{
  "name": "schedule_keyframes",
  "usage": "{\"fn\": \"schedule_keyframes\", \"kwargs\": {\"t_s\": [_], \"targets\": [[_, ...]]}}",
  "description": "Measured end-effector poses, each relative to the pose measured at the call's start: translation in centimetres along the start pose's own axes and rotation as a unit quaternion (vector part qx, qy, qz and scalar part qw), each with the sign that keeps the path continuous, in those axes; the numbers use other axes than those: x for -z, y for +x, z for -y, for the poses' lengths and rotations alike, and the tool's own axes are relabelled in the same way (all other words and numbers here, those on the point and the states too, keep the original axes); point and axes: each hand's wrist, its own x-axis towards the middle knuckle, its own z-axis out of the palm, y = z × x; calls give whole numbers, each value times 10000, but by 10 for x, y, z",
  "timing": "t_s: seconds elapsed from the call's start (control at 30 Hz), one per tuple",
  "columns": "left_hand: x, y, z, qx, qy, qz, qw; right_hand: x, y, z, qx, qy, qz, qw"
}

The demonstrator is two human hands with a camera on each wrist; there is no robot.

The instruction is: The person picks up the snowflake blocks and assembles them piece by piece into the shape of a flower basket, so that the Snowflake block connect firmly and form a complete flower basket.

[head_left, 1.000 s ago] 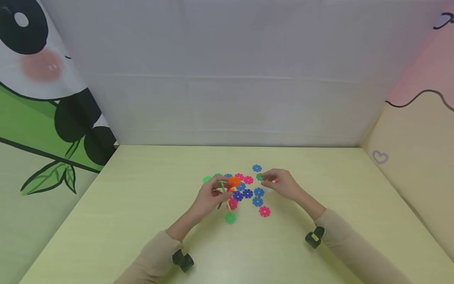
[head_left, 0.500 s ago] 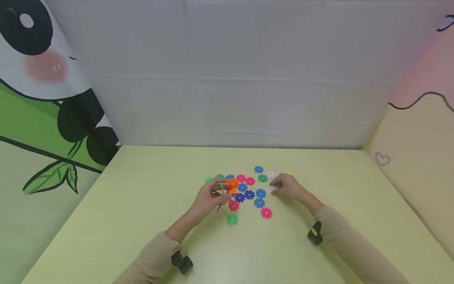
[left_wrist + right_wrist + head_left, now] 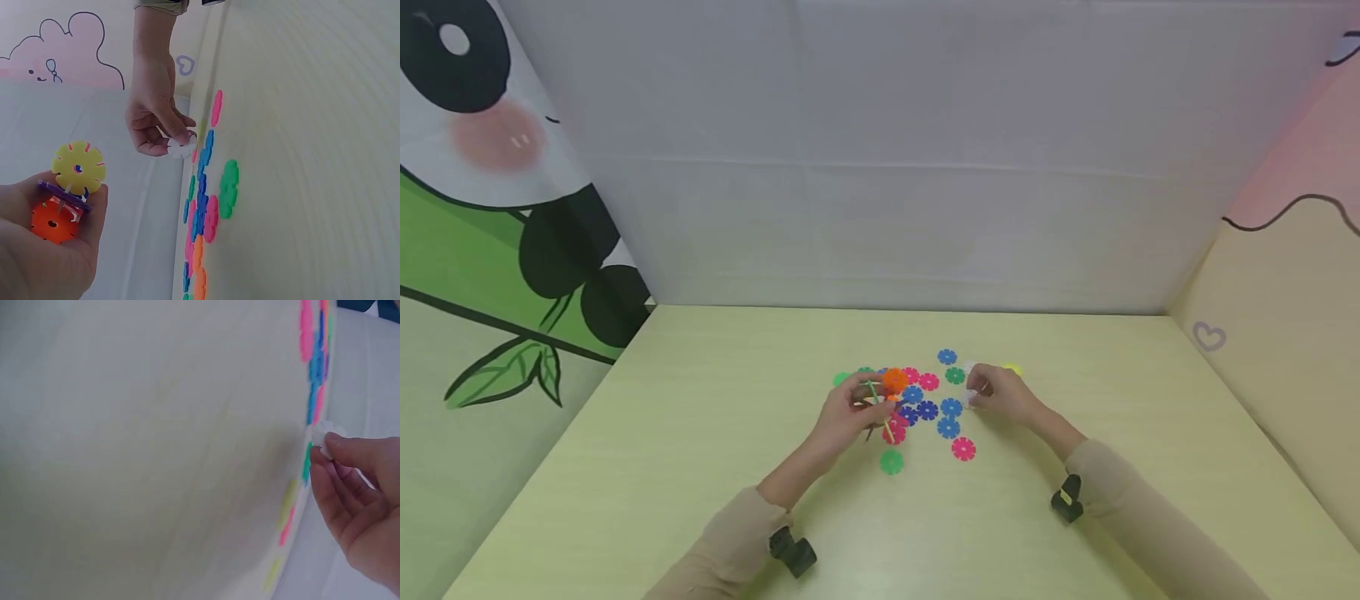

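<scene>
My left hand [image 3: 850,412] holds a cluster of joined, slotted plastic snowflake discs above the left part of the scattered pieces. In the left wrist view the cluster shows a yellow disc [image 3: 80,167], a purple disc [image 3: 65,196] seen edge-on and an orange-red disc [image 3: 52,222]. Green edges and a bright orange disc [image 3: 895,381] also show at this hand in the head view. Between thumb and fingertips, my right hand [image 3: 1006,392] pinches a white snowflake disc [image 3: 321,432]. The two hands are apart.
Loose discs lie flat on the pale table [image 3: 700,400] between the hands: a green disc [image 3: 892,462] nearest me, a pink disc [image 3: 964,449], several blue ones and a yellow disc [image 3: 1012,369] behind my right hand. A white back wall [image 3: 880,233] borders the table.
My right hand has shifted slightly right, away from a green disc, to a white disc that it now pinches. The left hand keeps its cluster, tilted slightly.
</scene>
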Motion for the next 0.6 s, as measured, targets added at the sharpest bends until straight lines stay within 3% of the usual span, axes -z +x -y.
{"fn": "schedule_keyframes", "kwargs": {"t_s": [0.1, 0.2, 0.3, 0.47, 0.6], "targets": [[-3, 1, -4, 124, -336, -45, 9994, 0, -10, 27, 114, 719, -269, 9970], [-6, 1, -6, 257, -587, -58, 9979, -1, -21, 60, 122, 1606, -518, 9856], [-7, 0, -8, 379, -728, -99, 9966, -3, -29, 87, 45, 2149, -665, 9744], [-8, -4, -9, 406, -685, -111, 9968, -10, -33, 103, -161, 2406, -903, 9663], [-8, -8, -9, 223, -491, -156, 9984, -17, -33, 107, -187, 2092, -996, 9726]]}}
